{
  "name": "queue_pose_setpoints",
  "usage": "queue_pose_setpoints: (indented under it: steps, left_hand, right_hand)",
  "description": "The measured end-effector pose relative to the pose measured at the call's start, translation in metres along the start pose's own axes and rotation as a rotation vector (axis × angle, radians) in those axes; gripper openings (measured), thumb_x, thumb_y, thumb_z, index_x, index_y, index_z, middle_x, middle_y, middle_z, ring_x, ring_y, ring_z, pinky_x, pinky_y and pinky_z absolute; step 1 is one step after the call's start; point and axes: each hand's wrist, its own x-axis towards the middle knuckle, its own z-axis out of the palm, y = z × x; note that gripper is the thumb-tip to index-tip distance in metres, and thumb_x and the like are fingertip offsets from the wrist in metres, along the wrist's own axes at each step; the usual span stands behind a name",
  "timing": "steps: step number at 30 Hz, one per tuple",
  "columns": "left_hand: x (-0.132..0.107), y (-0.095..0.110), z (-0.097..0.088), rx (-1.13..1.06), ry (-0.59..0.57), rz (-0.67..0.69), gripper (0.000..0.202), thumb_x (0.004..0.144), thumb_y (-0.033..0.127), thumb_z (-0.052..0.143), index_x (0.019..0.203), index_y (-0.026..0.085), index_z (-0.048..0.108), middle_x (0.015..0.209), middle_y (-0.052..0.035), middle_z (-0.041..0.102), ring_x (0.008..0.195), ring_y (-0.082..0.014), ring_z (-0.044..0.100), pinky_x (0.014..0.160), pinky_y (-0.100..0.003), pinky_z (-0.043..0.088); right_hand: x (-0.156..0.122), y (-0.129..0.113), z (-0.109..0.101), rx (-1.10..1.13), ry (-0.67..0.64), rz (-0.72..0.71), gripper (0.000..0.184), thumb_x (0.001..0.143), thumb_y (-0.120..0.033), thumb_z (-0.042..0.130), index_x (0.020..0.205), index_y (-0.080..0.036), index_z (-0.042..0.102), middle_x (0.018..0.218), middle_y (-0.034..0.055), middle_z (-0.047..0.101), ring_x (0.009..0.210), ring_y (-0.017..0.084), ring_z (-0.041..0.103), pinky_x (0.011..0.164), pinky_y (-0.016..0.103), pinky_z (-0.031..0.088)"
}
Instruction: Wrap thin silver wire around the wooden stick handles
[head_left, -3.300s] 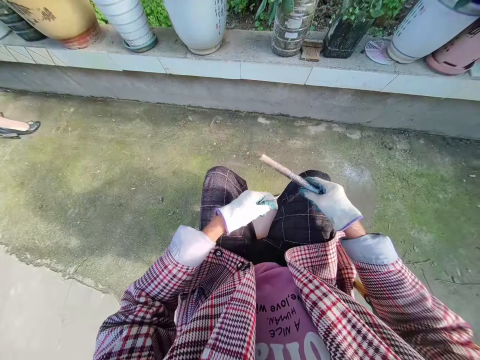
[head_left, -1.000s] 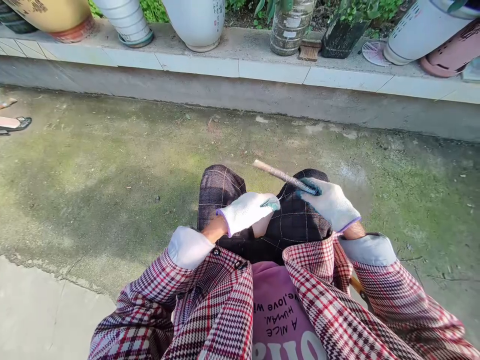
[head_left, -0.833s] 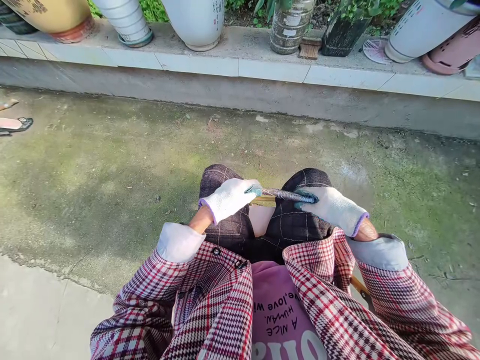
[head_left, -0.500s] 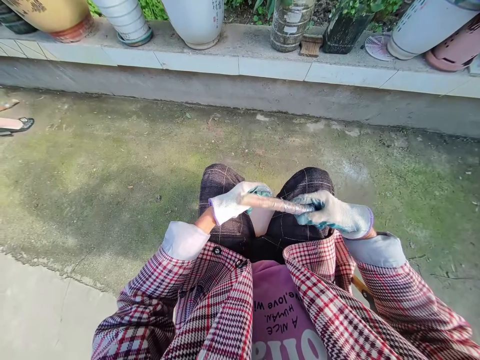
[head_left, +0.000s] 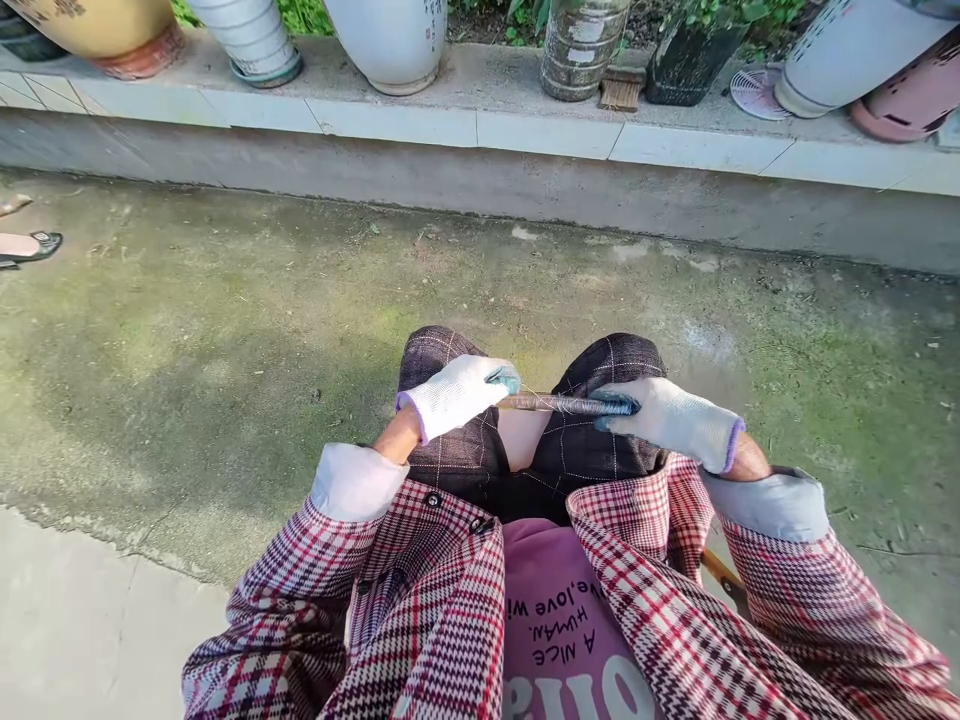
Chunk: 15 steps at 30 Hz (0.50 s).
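Observation:
A thin wooden stick (head_left: 532, 402) lies level above my lap, its middle and right part wound in shiny, dark wrapping. My right hand (head_left: 664, 415), in a white knit glove with a blue-green palm, is closed around the wrapped right end. My left hand (head_left: 463, 392), gloved the same way, is closed by the stick's left end and covers its tip. A fine thread (head_left: 534, 382) runs from the left fingertips down to the wrapping. Whether the left fingers also grip the stick is hidden.
My knees (head_left: 442, 365) are bent beneath the hands. Across the mossy concrete ground (head_left: 262, 330) runs a low tiled ledge (head_left: 540, 132) bearing several plant pots, including a white pot (head_left: 386, 45), and a small brush (head_left: 621, 90). Another person's shoe (head_left: 46, 245) shows at far left.
My left hand has shifted slightly left and now lies over the stick's left end, which showed in front of it before. The stick has levelled, and a thread has come into sight.

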Motion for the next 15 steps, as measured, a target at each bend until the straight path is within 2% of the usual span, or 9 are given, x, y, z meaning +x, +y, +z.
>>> queue_pose_setpoints:
  steps: [3,7,9,12,15]
  left_hand:
    - [-0.001,0.000,-0.001,0.009,-0.034,0.036,0.028,0.091,0.030,0.050,0.093,0.016,0.075,0.080,-0.0012,0.071,0.065,-0.0128,0.055,0.061,-0.024,0.043]
    - [-0.001,-0.001,-0.005,0.069,0.008,0.102,0.026,0.090,0.031,0.053,0.093,0.016,0.075,0.087,-0.0026,0.074,0.076,-0.0160,0.060,0.070,-0.026,0.045]
    - [-0.001,-0.001,-0.007,0.053,0.028,0.114,0.026,0.091,0.031,0.053,0.095,0.016,0.074,0.092,-0.0043,0.076,0.084,-0.0179,0.063,0.075,-0.028,0.047]
    - [-0.001,0.000,-0.005,-0.062,-0.006,0.120,0.026,0.091,0.029,0.054,0.098,0.015,0.074,0.101,-0.0061,0.077,0.092,-0.0191,0.066,0.083,-0.028,0.049]
    - [0.002,0.000,0.008,-0.245,-0.056,0.142,0.022,0.090,0.028,0.058,0.097,0.014,0.074,0.100,-0.0067,0.076,0.092,-0.0180,0.066,0.084,-0.028,0.051]
  right_hand:
    - [-0.004,0.004,-0.007,0.096,-0.091,-0.074,0.028,0.077,-0.036,0.071,0.101,-0.024,0.080,0.088,0.0011,0.079,0.074,0.020,0.068,0.071,0.032,0.054]
    - [-0.007,0.009,-0.016,0.101,0.020,-0.006,0.027,0.079,-0.037,0.069,0.099,-0.023,0.080,0.090,0.0028,0.079,0.077,0.023,0.069,0.076,0.035,0.056]
    - [-0.008,0.009,-0.017,0.116,0.014,-0.014,0.026,0.079,-0.039,0.069,0.096,-0.023,0.080,0.086,0.0027,0.078,0.075,0.022,0.068,0.073,0.034,0.055]
    - [-0.009,-0.001,-0.014,0.195,-0.136,-0.079,0.024,0.077,-0.037,0.073,0.094,-0.022,0.080,0.079,0.0013,0.075,0.069,0.019,0.065,0.064,0.028,0.052]
    - [-0.011,-0.024,-0.008,0.416,-0.361,-0.101,0.027,0.078,-0.038,0.075,0.098,-0.019,0.078,0.075,0.0000,0.071,0.060,0.013,0.058,0.054,0.024,0.046]
